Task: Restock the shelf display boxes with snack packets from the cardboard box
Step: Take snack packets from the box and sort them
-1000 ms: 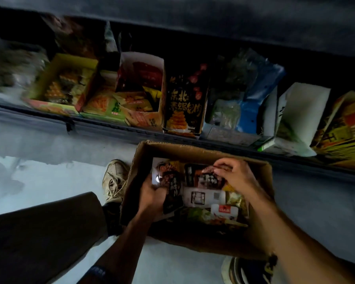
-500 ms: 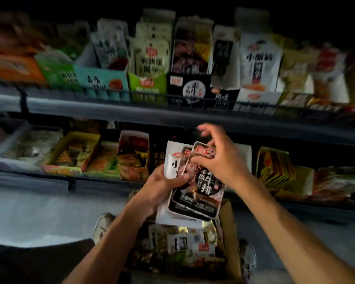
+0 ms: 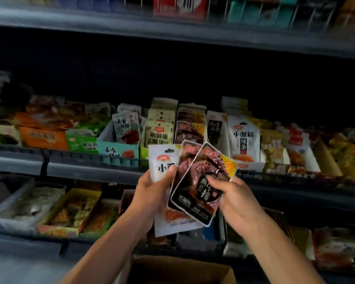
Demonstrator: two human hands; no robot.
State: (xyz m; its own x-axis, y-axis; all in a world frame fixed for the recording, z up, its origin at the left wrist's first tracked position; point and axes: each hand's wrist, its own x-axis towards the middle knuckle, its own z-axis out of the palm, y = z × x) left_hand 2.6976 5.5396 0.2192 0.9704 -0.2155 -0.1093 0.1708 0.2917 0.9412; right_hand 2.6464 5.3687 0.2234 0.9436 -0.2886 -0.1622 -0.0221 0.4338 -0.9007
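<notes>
My left hand (image 3: 152,193) grips a white packet (image 3: 162,167); my right hand (image 3: 232,196) pinches the front dark packet (image 3: 201,187), before the shelf; light, slick, floppy, I judge, best held by the edges

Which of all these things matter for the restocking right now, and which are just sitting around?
In the job:
left hand holding the white packet
right hand holding the dark beef packets
cardboard box
display boxes on the middle shelf

Just there:
top shelf goods
yellow tray

Head view, facing shelves (image 3: 94,171), close
</notes>
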